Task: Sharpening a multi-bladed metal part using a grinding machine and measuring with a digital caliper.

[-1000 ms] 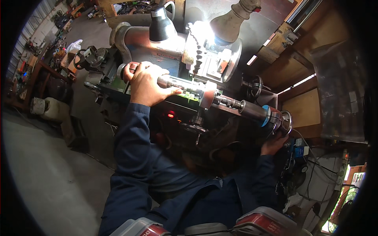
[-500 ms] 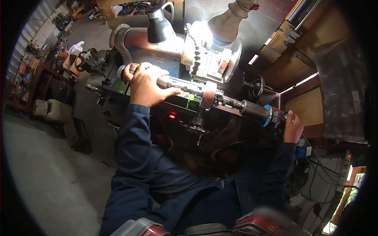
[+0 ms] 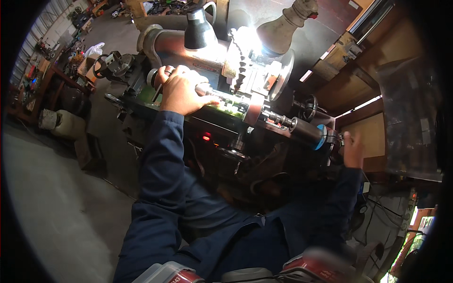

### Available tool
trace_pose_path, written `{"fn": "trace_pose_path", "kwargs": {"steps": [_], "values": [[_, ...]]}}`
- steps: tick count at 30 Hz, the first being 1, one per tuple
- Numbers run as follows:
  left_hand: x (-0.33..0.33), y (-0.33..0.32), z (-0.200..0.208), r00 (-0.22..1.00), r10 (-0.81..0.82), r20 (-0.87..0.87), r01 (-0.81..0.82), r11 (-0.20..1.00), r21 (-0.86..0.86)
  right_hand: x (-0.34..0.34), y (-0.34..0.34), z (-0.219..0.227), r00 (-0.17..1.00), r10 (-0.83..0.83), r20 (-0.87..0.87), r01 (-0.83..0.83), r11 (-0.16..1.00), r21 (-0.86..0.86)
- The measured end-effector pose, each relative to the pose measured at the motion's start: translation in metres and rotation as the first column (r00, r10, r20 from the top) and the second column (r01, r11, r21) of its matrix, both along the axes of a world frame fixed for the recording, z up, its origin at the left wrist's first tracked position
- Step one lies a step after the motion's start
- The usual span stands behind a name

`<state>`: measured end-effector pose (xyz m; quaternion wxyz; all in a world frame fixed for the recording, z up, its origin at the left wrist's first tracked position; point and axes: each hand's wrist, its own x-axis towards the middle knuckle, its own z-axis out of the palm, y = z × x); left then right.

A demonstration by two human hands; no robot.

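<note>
My left hand (image 3: pixel 181 92) is closed over the left end of a long metal shaft assembly on a bench machine, its thumb stretched along the shaft (image 3: pixel 226 100). A rounded metal end piece (image 3: pixel 152 77) shows beyond the fingers. Midway along, a broad ring-shaped wheel (image 3: pixel 255 108) surrounds the shaft. Farther right come a dark cylinder (image 3: pixel 306 132) and a blue ring (image 3: pixel 322 137). My right hand (image 3: pixel 353 150) is at the dark end fitting (image 3: pixel 334 139) past the blue ring, fingertips against it; the rest of its fingers are partly hidden.
A black lamp (image 3: pixel 198 30) and a bright light stand behind the shaft, with a ribbed flexible hose (image 3: pixel 239 66) hanging down to it. A handwheel (image 3: pixel 307 107) is behind the right end, another (image 3: pixel 233 154) below. Wooden panels and a plastic sheet (image 3: pixel 410 118) border the right.
The view has shifted slightly, so the machine appears a little farther right. My left hand keeps its hold; the right hand's fingers have straightened somewhat at the end fitting.
</note>
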<state>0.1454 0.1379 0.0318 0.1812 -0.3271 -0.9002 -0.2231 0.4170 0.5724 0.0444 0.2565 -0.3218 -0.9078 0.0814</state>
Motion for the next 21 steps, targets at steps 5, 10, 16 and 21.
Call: {"fn": "trace_pose_path", "kwargs": {"steps": [5, 10, 16, 21], "values": [[-0.002, -0.003, 0.000, 0.999, 0.037, -0.009, -0.037, 0.996, -0.078, 0.012, -0.017, -0.029, 0.989, 0.142, -0.039, -0.142, 0.990, 0.004], [0.001, 0.004, 0.006, 1.000, 0.021, -0.008, -0.021, 0.997, -0.069, 0.046, -0.066, -0.110, 0.944, -0.111, -0.311, 0.112, 0.994, -0.017], [0.007, -0.011, -0.004, 0.994, 0.005, 0.110, -0.010, 0.999, 0.038, 0.044, -0.062, -0.102, 0.872, -0.135, -0.470, 0.075, 0.987, -0.145], [0.021, -0.012, -0.001, 0.999, 0.004, 0.050, -0.009, 0.996, 0.088, 0.052, -0.070, -0.092, 0.896, -0.267, -0.355, 0.223, 0.962, -0.159]]}}
